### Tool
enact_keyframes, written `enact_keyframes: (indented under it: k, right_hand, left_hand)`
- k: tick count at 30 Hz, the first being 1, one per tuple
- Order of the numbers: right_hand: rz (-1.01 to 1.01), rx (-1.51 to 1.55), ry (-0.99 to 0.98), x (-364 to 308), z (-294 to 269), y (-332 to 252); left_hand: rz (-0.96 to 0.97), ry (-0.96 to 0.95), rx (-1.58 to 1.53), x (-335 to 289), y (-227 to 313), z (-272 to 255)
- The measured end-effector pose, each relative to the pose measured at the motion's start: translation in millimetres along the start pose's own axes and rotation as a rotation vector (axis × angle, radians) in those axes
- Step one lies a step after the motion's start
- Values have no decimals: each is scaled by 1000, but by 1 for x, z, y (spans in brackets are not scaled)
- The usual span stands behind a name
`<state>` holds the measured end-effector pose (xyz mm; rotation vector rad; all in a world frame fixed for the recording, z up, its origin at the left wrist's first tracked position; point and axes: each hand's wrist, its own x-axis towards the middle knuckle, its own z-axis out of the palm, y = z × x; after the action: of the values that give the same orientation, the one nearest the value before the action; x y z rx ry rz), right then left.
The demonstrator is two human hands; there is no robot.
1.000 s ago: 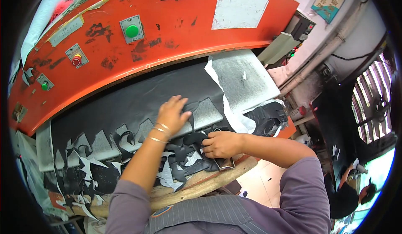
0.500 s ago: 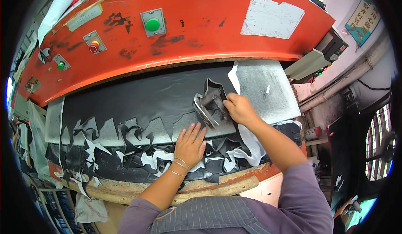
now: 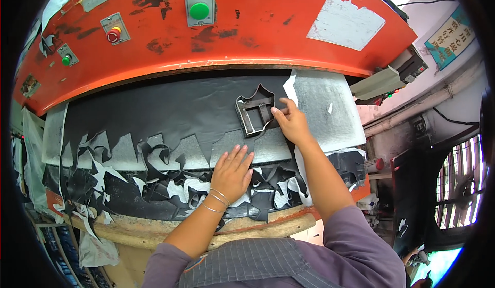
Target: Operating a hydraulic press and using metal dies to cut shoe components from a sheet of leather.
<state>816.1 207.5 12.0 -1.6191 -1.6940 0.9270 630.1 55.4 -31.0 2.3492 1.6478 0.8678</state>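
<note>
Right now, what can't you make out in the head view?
In the head view:
Far edge of the black sheet: hidden under the red machine.
Top of the red machine: cut off by the upper edge.
Surface beneath the left hand: covered by it.

Purple-grey sleeves (image 3: 357, 244), approx. elbow-length; dk grey apron (image 3: 250, 259) w/ thin lt pinstripes, multicol. patch (image 3: 200, 260) on L side; 2 slim silvery bangles (image 3: 221, 194), L wrist (image 3: 218, 201).

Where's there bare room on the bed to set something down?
Free: black sheet, left of the metal die and in front of the orange panel; pale board, right of the right hand, bar one small white scrap. Crowded: near side, with black and white offcuts on either side of the left hand.
</note>
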Motion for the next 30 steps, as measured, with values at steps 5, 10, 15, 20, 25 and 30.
enact_keyframes:
  k: [5,10,15,20,25,30]
  right_hand:
    - [-292,-128,-7,4,-26,39]
    - [-400,-415,-89,-11,-27,37]
    - [-429,-671,-228,-51,-43,59]
    - [-195,-259,-367,-51,-75,35]
    - [-388,-200,-244,1,-49,21]
    - [-482,-314,-287,42,-27,25]
  left_hand:
    - [-129,5,-103,11,6,0]
    - [-242,-26,-108,37,11,3]
    - [-213,-48,-104,36,9,2]
    - [-218,-55,-114,31,3,-4]
    - [-220,-48,-173,32,6,0]
    - [-234,-36,-188,33,8,-1]
